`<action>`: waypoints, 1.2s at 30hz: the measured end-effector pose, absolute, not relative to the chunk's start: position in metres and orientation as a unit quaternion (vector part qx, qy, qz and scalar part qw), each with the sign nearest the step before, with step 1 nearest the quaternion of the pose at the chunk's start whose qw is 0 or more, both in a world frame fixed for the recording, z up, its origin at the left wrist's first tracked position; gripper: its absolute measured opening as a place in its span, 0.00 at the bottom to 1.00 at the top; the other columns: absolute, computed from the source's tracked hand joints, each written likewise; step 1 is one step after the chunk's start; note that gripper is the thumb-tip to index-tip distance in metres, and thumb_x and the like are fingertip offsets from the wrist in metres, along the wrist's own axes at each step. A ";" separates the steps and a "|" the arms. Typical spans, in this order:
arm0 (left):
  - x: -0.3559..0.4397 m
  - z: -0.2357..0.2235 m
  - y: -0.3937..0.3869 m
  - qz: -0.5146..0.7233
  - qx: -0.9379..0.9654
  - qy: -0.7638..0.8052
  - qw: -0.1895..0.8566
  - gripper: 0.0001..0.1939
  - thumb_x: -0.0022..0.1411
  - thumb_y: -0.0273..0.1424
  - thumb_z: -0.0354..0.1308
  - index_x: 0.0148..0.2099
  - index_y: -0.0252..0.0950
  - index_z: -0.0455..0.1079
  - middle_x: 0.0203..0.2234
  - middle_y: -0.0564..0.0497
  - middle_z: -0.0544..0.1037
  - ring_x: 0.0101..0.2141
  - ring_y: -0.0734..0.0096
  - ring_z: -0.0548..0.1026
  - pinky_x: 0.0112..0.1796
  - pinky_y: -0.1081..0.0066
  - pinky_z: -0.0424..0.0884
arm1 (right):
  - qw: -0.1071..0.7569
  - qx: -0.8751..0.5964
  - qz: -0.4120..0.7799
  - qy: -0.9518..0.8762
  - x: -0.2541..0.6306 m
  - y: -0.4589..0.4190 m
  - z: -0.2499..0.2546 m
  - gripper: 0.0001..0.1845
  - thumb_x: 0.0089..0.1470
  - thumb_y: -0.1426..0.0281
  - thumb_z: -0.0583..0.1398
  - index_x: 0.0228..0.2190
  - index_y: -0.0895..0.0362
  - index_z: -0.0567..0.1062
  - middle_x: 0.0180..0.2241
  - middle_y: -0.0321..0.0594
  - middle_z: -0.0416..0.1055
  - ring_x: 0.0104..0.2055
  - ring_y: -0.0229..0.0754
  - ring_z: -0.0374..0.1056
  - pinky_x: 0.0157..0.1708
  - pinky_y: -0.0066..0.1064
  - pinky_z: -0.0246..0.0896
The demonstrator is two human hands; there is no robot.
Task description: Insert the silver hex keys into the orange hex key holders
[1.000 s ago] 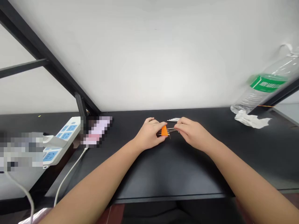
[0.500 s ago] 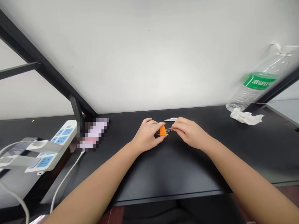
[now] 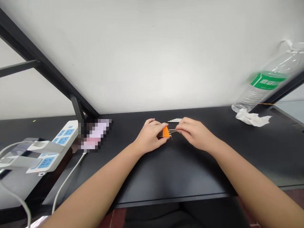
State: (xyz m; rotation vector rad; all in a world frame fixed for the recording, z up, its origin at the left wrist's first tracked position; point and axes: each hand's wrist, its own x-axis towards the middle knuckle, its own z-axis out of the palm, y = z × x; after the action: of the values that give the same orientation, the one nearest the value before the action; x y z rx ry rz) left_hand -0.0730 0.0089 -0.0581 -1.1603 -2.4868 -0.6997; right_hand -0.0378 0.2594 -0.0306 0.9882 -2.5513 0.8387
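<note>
My left hand (image 3: 152, 135) is closed, thumb and fingers pinching a small orange wedge-shaped piece (image 3: 165, 132) just above the black table. Several thin metal rods (image 3: 172, 131) stick out of the right side of the orange piece; their exact kind is too small to tell. My right hand (image 3: 193, 132) is closed too, its fingertips pinching the free ends of some of these rods. Behind the hands lies a row of thin white sticks (image 3: 175, 120), partly hidden by my right fingers.
At the left, a white power strip (image 3: 63, 139) with plugs and cables stands near a pixelated phone-like object (image 3: 96, 134) on a cable. To the right, a clear bottle with a green label (image 3: 268, 80) leans by the wall, a crumpled tissue (image 3: 253, 118) before it. A black frame (image 3: 54, 79) rises at left.
The view has shifted slightly. My right hand is a little farther right from the orange piece, with slightly more of the metal rods showing. My left hand keeps its grip.
</note>
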 end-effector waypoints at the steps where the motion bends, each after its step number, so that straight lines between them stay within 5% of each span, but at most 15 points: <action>1: -0.072 -0.058 0.010 -0.237 -0.407 -0.869 0.152 0.25 0.60 0.36 0.65 0.58 0.38 0.69 0.41 0.48 0.80 0.44 0.65 0.78 0.63 0.52 0.58 | 0.132 0.346 0.288 -0.883 -0.037 0.258 -0.030 0.12 0.66 0.75 0.54 0.39 0.56 0.77 0.39 0.44 0.72 0.37 0.42 0.69 0.38 0.35 0.66; 11: -0.068 -0.052 0.014 -0.231 -0.419 -0.866 0.143 0.22 0.62 0.37 0.63 0.57 0.39 0.70 0.40 0.49 0.79 0.45 0.64 0.77 0.63 0.52 0.58 | 0.060 0.280 0.402 -0.870 -0.040 0.243 -0.037 0.09 0.61 0.79 0.55 0.37 0.54 0.71 0.34 0.36 0.71 0.33 0.37 0.66 0.35 0.30 0.63; 23: -0.076 -0.058 0.007 -0.218 -0.385 -0.885 0.147 0.24 0.63 0.38 0.62 0.59 0.39 0.68 0.31 0.53 0.77 0.34 0.67 0.77 0.61 0.53 0.62 | 0.038 0.283 0.163 -0.944 -0.061 0.259 -0.063 0.08 0.61 0.77 0.57 0.35 0.58 0.77 0.38 0.44 0.73 0.40 0.44 0.69 0.39 0.35 0.65; 29: -0.077 -0.058 0.007 -0.217 -0.387 -0.884 0.145 0.24 0.63 0.39 0.62 0.59 0.39 0.68 0.31 0.53 0.77 0.35 0.67 0.77 0.60 0.52 0.62 | -0.002 0.232 0.100 -0.968 -0.050 0.252 -0.054 0.08 0.50 0.80 0.61 0.25 0.57 0.71 0.29 0.42 0.71 0.27 0.39 0.65 0.25 0.30 0.55; 36: -0.076 -0.057 0.008 -0.219 -0.393 -0.882 0.141 0.24 0.63 0.37 0.62 0.60 0.38 0.68 0.32 0.52 0.77 0.36 0.67 0.77 0.61 0.53 0.61 | 0.012 0.266 0.252 -0.930 -0.044 0.254 -0.040 0.08 0.51 0.80 0.59 0.27 0.55 0.69 0.25 0.33 0.69 0.26 0.36 0.63 0.27 0.28 0.54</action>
State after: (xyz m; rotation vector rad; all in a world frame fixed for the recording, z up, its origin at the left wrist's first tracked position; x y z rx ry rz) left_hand -0.0764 0.0080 -0.0567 -1.1357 -2.5468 -0.6328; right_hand -0.0440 0.2538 -0.0396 0.8305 -2.9003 0.7869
